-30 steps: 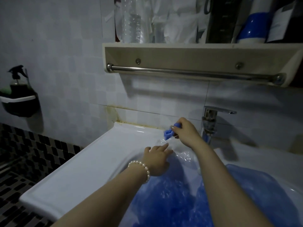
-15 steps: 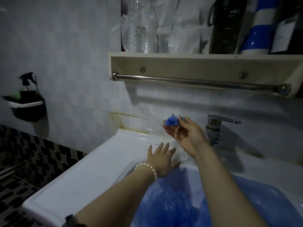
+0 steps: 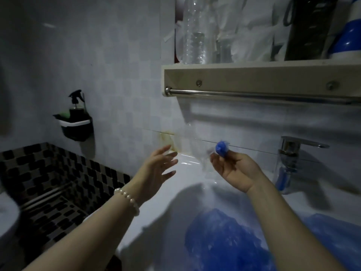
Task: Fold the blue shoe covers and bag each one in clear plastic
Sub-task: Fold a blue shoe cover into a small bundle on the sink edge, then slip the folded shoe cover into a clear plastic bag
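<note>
My right hand [image 3: 233, 171] is raised above the white sink [image 3: 136, 212], palm toward me, pinching a small folded blue shoe cover [image 3: 221, 148] at its fingertips. A blurred clear plastic bag [image 3: 197, 151] hangs beside that cover, just left of the right hand. My left hand [image 3: 157, 167], with a pearl bracelet on the wrist, is lifted in the air with straight spread fingers, holding nothing, a short way left of the bag. A pile of loose blue shoe covers [image 3: 230, 239] fills the sink basin below.
A chrome tap [image 3: 289, 153] stands right of my right hand. Overhead is a shelf with a metal towel rail [image 3: 254, 93], bottles and bags on top. A black wall holder with a spray bottle [image 3: 76, 122] hangs at left. A toilet edge [image 3: 7, 216] shows lower left.
My left hand has lifted off the sink and moved up and left, fingers spread. My right hand has turned palm up and raised the folded cover with the clear bag.
</note>
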Demonstrator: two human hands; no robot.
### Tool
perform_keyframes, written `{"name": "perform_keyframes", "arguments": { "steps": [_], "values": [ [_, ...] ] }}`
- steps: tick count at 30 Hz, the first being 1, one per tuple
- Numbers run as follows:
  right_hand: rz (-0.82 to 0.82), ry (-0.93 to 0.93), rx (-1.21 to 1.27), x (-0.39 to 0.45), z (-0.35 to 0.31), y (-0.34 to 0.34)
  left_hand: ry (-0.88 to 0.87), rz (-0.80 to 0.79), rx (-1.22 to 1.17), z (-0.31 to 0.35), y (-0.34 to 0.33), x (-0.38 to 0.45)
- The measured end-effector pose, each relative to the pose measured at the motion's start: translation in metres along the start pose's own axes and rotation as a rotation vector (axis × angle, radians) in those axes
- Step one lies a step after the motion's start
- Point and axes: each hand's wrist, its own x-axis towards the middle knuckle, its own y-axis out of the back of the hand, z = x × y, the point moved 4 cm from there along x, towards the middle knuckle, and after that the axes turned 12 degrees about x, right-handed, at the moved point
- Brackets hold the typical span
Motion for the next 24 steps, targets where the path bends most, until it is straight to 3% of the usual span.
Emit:
{"name": "perform_keyframes", "arguments": {
  "steps": [4, 7, 9, 11, 14, 17, 22, 24],
  "values": [
    [0.046, -0.205, -0.099, 0.001, 0.040, 0.001, -0.147, -0.059, 0.127, 0.027, 0.014, -0.015],
    [0.044, -0.273, -0.145, 0.006, 0.056, 0.004, -0.188, -0.017, 0.478, 0.039, 0.021, -0.027],
    [0.077, -0.225, -0.106, 0.011, 0.054, 0.009, -0.149, 0.056, 0.546, 0.043, 0.033, -0.029],
    [0.104, -0.125, -0.024, 0.016, 0.047, 0.014, -0.100, 0.129, 0.470, 0.045, 0.048, -0.033],
    [0.042, -0.011, 0.009, 0.017, 0.036, 0.014, -0.058, 0.273, 0.480, 0.042, 0.068, -0.036],
    [-0.097, 0.055, -0.395, 0.010, 0.034, -0.003, -0.054, 0.334, 0.544, 0.035, 0.072, -0.037],
    [-0.506, 0.511, -1.552, -0.027, 0.064, -0.062, -0.073, 0.308, 0.726, 0.030, 0.059, -0.035],
    [-0.640, 0.636, -1.852, -0.043, 0.079, -0.074, -0.060, 0.251, 0.818, 0.031, 0.052, -0.036]
  ]
}}
